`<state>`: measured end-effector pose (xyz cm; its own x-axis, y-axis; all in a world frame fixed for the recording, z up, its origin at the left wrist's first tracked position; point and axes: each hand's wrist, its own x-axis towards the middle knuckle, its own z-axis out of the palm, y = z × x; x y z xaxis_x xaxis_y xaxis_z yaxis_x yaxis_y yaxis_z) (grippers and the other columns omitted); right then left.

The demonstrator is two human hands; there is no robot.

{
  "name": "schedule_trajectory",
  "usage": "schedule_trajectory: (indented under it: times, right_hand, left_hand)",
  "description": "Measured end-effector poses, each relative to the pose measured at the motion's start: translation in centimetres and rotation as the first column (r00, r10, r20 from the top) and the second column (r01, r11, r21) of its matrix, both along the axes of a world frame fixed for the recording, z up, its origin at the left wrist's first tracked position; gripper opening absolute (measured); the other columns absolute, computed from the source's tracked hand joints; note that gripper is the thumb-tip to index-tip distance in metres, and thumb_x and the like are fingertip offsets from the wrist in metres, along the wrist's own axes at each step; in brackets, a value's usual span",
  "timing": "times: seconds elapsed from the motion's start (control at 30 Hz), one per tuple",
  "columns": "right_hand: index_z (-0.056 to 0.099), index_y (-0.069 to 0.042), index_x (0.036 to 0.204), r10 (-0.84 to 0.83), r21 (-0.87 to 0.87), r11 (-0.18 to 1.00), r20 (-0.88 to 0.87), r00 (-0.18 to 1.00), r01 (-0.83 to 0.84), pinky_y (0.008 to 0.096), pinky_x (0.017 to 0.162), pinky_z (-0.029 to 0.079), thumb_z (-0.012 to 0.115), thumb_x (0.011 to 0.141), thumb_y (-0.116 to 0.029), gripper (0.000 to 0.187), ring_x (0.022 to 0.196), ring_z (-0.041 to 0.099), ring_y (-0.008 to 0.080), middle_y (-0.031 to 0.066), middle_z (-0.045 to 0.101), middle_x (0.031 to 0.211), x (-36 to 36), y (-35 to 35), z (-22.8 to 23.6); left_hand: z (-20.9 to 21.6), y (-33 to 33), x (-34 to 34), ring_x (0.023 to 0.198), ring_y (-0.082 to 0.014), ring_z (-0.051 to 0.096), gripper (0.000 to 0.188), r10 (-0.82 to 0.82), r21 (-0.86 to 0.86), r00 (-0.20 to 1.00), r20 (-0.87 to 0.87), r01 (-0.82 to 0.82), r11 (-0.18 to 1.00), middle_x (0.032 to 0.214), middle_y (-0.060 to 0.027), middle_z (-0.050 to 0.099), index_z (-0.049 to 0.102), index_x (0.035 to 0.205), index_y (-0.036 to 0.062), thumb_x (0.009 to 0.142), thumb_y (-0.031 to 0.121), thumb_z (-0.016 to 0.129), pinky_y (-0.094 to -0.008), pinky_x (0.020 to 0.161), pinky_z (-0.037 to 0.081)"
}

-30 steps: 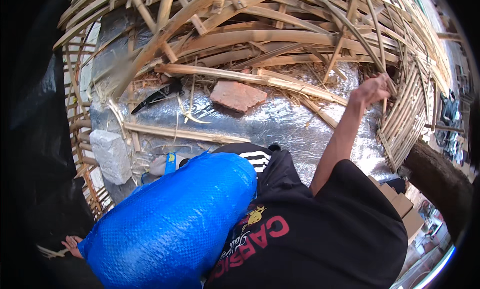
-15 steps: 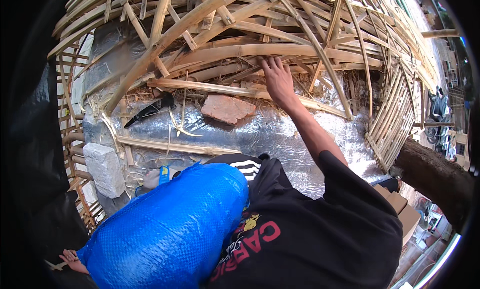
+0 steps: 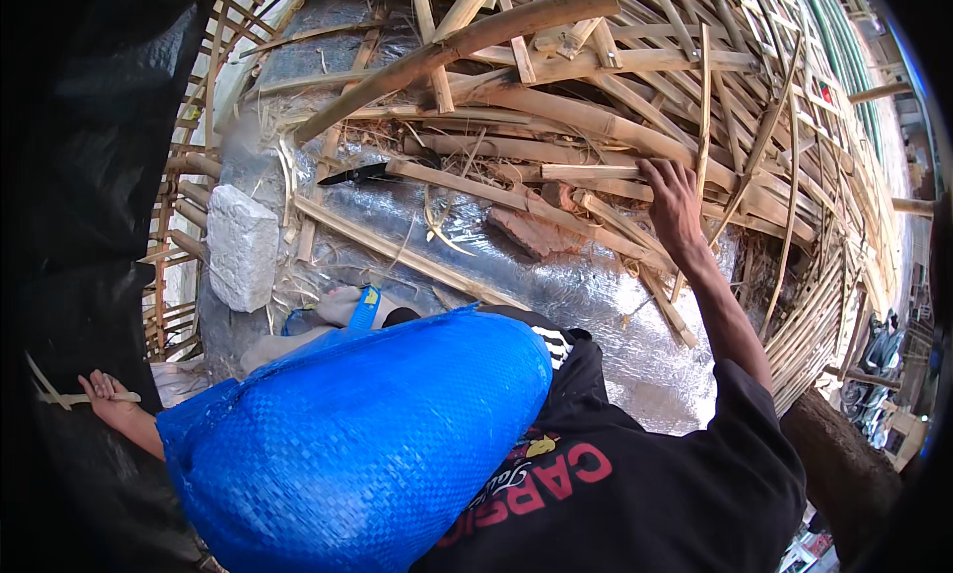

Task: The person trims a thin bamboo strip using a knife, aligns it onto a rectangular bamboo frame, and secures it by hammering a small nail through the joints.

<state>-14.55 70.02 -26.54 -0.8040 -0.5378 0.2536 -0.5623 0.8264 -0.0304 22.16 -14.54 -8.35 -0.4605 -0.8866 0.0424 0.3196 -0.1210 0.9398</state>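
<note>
At the far left, my left hand (image 3: 107,392) is closed around a bamboo strip (image 3: 62,398), with a thin splinter sticking up beside it. On the other side my right hand (image 3: 674,198) reaches forward to the bamboo pile, its fingers bent over the end of a short pale bamboo piece (image 3: 594,172). Longer split bamboo poles (image 3: 586,116) lie crossed behind and around that piece. Just left of my right hand, a reddish brick chunk (image 3: 539,233) rests partly under a bamboo strip (image 3: 516,202). A blue woven plastic sheet (image 3: 367,414) covers my left thigh and lap.
A dark-bladed knife (image 3: 355,174) lies among shavings on the silvery ground sheet (image 3: 660,379). A white block (image 3: 241,247) stands by the bamboo lattice (image 3: 164,275) on the left. A thick log (image 3: 839,459) lies at the right, below bundled bamboo slats (image 3: 819,325).
My view has shifted, moving the scene rightward. My right hand, earlier down among the poles, now has the short bamboo piece at its fingers. My left hand has come up, showing its strip.
</note>
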Motion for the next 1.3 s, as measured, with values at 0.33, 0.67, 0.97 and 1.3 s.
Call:
schedule_trajectory:
  times: [0.33,0.67,0.97,1.3]
  right_hand:
    - [0.054,-0.004,0.118,0.138,0.017,0.99,0.029,0.99,-0.139,0.0418,0.096,0.039,0.059,0.064,0.011,0.056,0.107,0.052,0.0292,0.0121,0.057,0.109,1.1,2.4,0.8]
    - [0.057,0.001,0.11,-0.064,-0.506,0.861,-0.207,0.976,-0.051,0.0339,0.084,0.054,0.044,0.1,0.0,0.016,0.094,0.067,0.0208,0.0102,0.067,0.099,3.4,-1.0,16.2]
    - [0.06,-0.003,0.111,0.366,-0.498,0.856,0.399,0.84,-0.137,0.0403,0.073,0.055,0.058,0.092,-0.007,0.019,0.086,0.068,0.0314,0.0142,0.067,0.096,5.8,-19.4,11.1]
    - [0.072,-0.005,0.097,0.592,-0.463,0.801,0.518,0.618,-0.379,0.0407,0.071,0.054,0.064,0.089,-0.01,0.013,0.078,0.07,0.0307,0.0161,0.072,0.091,-2.2,-36.4,1.1]
  left_hand:
    - [-2.0,-1.7,-2.8,0.044,-0.0099,0.025,0.048,-0.206,0.073,0.976,-0.07,0.211,0.975,0.057,-0.0017,0.029,0.032,0.06,0.0131,0.105,0.024,0.045,-0.0246,0.044,0.028]
    - [-0.5,6.9,-6.7,0.041,-0.0074,0.027,0.049,0.051,0.013,0.998,-0.033,-0.051,0.999,0.054,0.0006,0.03,0.034,0.058,0.0143,0.104,0.025,0.048,-0.0232,0.037,0.024]
    - [-2.9,4.8,-3.5,0.041,-0.0082,0.027,0.038,-0.053,0.029,0.956,-0.288,0.064,0.998,0.057,0.001,0.033,0.041,0.07,0.0076,0.104,0.022,0.048,-0.022,0.033,0.029]
    - [-1.0,7.1,-3.2,0.039,-0.0051,0.027,0.039,0.101,0.025,0.923,-0.371,-0.098,0.995,0.054,0.0029,0.031,0.037,0.07,0.0124,0.103,0.028,0.05,-0.0191,0.03,0.027]
